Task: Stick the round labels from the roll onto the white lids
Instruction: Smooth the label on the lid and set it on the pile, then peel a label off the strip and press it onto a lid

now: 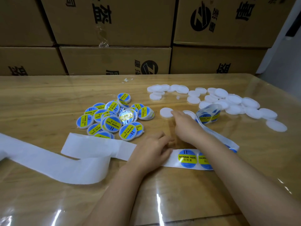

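Observation:
A strip of backing paper with round blue-and-yellow labels [187, 158] lies in front of me and runs right to the label roll [207, 115]. My left hand [151, 150] rests on the strip just left of the first label, fingers lying flat on the paper. My right hand [185, 126] reaches forward, its fingertips touching a single white lid [165, 112] lying apart from the others. A spread of bare white lids [234, 101] covers the right back of the table. Lids with labels on them [112, 119] form a pile at centre left.
The emptied white backing strip [68, 159] loops away to the left across the wooden table [40, 101], which has a shiny clear cover. Stacked cardboard boxes [114, 59] stand like a wall along the table's far edge.

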